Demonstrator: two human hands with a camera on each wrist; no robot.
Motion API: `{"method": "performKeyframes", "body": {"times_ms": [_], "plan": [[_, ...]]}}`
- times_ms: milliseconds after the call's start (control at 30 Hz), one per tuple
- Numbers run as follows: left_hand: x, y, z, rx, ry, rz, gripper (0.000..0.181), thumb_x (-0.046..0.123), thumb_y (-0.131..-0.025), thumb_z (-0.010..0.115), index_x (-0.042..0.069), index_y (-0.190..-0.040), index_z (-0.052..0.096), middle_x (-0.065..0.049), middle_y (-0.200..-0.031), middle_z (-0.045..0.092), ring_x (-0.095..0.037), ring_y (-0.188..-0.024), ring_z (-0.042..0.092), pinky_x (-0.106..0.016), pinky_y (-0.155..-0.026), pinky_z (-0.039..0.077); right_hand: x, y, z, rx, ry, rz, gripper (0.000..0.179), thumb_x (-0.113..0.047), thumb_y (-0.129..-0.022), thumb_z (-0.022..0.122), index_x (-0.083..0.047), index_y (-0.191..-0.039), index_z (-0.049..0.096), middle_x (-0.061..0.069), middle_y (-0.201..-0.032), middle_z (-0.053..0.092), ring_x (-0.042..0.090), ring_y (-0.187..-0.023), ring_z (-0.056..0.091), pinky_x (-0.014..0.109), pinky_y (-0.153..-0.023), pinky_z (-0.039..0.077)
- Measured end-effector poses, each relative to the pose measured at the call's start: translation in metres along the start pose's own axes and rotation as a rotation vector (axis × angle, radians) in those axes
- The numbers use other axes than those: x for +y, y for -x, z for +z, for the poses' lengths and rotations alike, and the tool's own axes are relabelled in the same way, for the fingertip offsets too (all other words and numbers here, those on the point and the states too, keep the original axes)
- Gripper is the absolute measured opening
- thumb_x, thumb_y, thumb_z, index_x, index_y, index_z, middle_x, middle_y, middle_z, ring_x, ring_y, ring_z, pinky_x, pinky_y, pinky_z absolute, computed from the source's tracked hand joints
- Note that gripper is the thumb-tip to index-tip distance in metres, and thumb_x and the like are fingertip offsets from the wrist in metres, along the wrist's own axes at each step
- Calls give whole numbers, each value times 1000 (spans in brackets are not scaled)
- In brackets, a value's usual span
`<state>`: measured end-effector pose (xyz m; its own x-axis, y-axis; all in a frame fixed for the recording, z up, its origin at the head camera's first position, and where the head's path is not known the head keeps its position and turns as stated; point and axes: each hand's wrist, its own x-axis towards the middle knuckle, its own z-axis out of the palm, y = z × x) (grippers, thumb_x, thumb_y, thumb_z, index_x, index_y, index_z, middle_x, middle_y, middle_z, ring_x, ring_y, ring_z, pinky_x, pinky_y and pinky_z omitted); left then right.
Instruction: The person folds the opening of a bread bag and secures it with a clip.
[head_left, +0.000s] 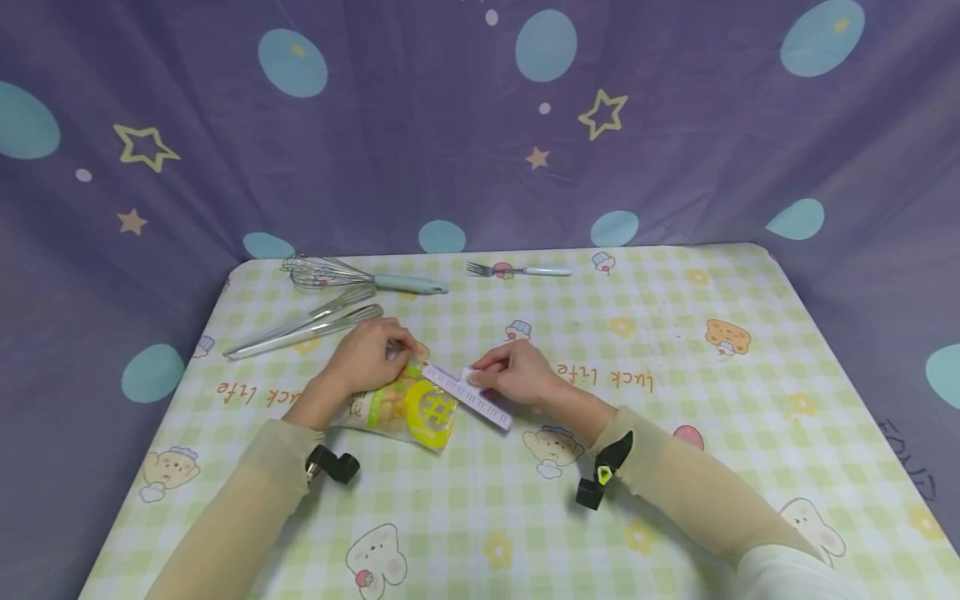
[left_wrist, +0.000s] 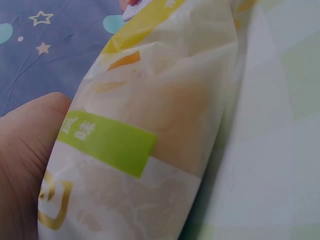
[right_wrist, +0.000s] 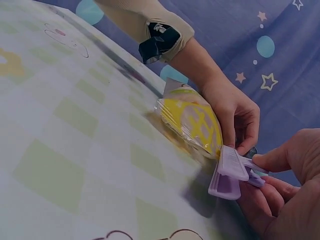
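Note:
A clear snack bag (head_left: 433, 414) with yellow and green print lies left of the table's middle. My left hand (head_left: 365, 357) pinches its top edge. In the left wrist view, the side of that bag (left_wrist: 125, 145) fills much of the frame. My right hand (head_left: 521, 375) squeezes the handle of a pale purple bag clip (head_left: 487, 406) between thumb and fingers. In the right wrist view, the two long bars of the clip (right_wrist: 232, 167) are spread apart, one end right at the bag's corner.
A whisk with a pale green handle (head_left: 408, 284) lies at the back left. Metal tongs (head_left: 300, 332) rest in front of it. A fork (head_left: 536, 271) with a light handle lies at the back middle. A purple curtain (head_left: 450, 150) hangs behind the checked tablecloth (head_left: 585, 533).

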<state>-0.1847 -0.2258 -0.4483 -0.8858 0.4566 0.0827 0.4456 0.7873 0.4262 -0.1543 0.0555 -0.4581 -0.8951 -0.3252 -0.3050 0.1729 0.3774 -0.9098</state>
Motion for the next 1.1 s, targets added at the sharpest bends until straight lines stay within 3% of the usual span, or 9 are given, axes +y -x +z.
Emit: {"method": "performKeyframes", "body": {"times_ms": [333,600,767,900,1100], "plan": [[1,1,2,15,19,7,19,11,-93,66,20,-97,83,2,-93,74,-21,-90,68,-46,-85,58,0,0,3,-9,-20,30,17,-13,-92,83,-4,-106,82,7,-81,78,15,-67,75,25,-65,61],[1,0,4,20,20,7,19,10,-94,66,21,-96,82,3,-91,74,-21,-89,69,-46,-85,58,0,2,4,12,41,13,16,-19,-91,84,-7,-103,82,4,-81,77,15,-68,72,22,-63,55],[1,-1,4,16,22,5,19,11,-94,67,21,-97,83,3,-93,74,-19,-88,66,-44,-85,57,1,1,1,-18,97,-19,19,-24,-92,84,-9,-103,81,3,-81,78,15,-69,73,22,-68,53],[1,-3,-4,10,4,12,17,13,-96,69,20,-103,83,0,-99,76,-22,-90,65,-45,-85,55,1,0,-1,-42,125,-36,21,-26,-92,83,-9,-104,80,2,-80,77,16,-68,73,22,-70,52],[12,3,-27,33,-55,7,18,19,-97,72,16,-112,81,-6,-109,76,-32,-103,69,-51,-86,57,0,-2,-3,-94,158,-50,23,-30,-94,81,-10,-106,80,0,-81,78,15,-71,74,22,-67,53]]}}
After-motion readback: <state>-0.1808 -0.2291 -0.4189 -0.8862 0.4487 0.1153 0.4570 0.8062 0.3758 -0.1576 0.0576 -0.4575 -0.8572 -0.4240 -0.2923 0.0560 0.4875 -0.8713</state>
